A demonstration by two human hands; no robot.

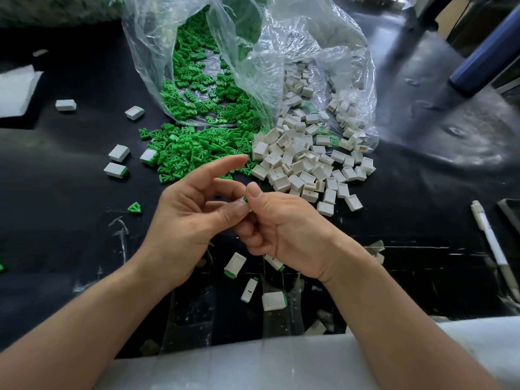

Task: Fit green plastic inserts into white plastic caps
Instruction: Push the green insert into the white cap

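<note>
At mid-frame the left hand (185,215) and right hand (284,229) meet. Both pinch one small boxy white cap (242,203) between thumb and curled fingers, with a sliver of green insert (245,199) showing at its edge and the left forefinger held straight. Above them a crinkled clear bag (281,52) spills ribbed, fan-shaped green inserts (197,147) beside hollow square caps (304,164) onto the scuffed black table (70,164); fitted pieces (274,301) lie at lower centre.

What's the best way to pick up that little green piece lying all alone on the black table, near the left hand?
Pinch the lone green insert from straight above, probably with thumb and finger on its two slanted outer edges. It lies flat and apart from the green pile, so nothing blocks those sides.
</note>
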